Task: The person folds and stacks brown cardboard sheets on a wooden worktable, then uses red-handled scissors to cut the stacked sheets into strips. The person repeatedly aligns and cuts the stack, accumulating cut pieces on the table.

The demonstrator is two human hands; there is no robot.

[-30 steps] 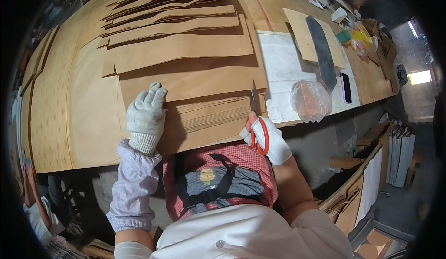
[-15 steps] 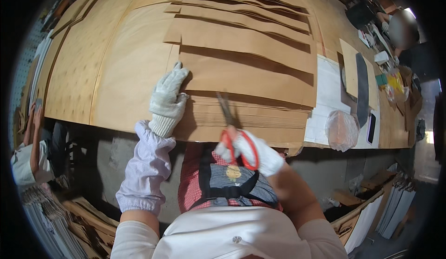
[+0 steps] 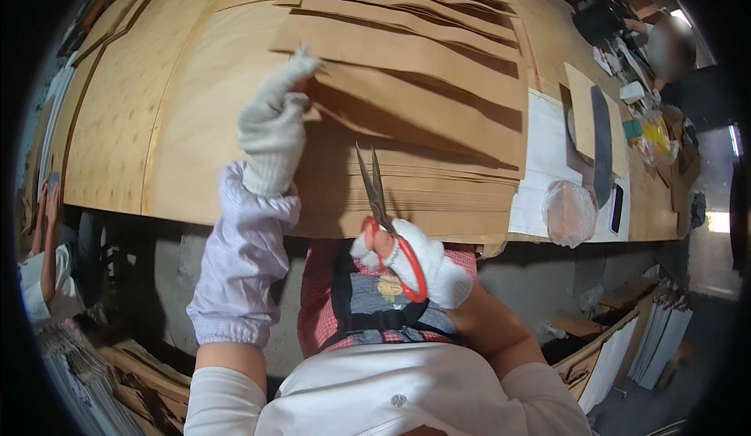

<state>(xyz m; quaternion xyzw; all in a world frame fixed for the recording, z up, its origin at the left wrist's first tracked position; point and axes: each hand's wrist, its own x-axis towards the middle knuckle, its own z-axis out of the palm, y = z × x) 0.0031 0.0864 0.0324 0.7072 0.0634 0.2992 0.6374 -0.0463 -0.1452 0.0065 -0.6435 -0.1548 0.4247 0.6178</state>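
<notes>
Overlapping brown paper sheets (image 3: 407, 72) lie on the table in front of me, with a stack of paper edges (image 3: 422, 193) at the near side. My left hand (image 3: 275, 115), in a whitish glove and lilac sleeve cover, grips the left edge of one brown paper sheet (image 3: 391, 115). That sheet's near edge is raised; the fingers are partly blurred. Scissors (image 3: 377, 197) with red handles sit in my right hand (image 3: 426, 262), which wears a white glove with bare fingertips showing. Their blades point away from me, slightly apart, over the near stack.
On the right are a white sheet (image 3: 540, 162), a plastic-wrapped bundle (image 3: 569, 213), a phone (image 3: 617, 207) and a dark strip (image 3: 602, 146). One person (image 3: 673, 52) is at the far right, another person's hands (image 3: 48, 201) at the left edge. Cardboard (image 3: 141, 373) stands below left.
My left hand has moved away from me and lifted the sheet's near left edge. The scissors have drawn slightly nearer and left, and their blades have parted.
</notes>
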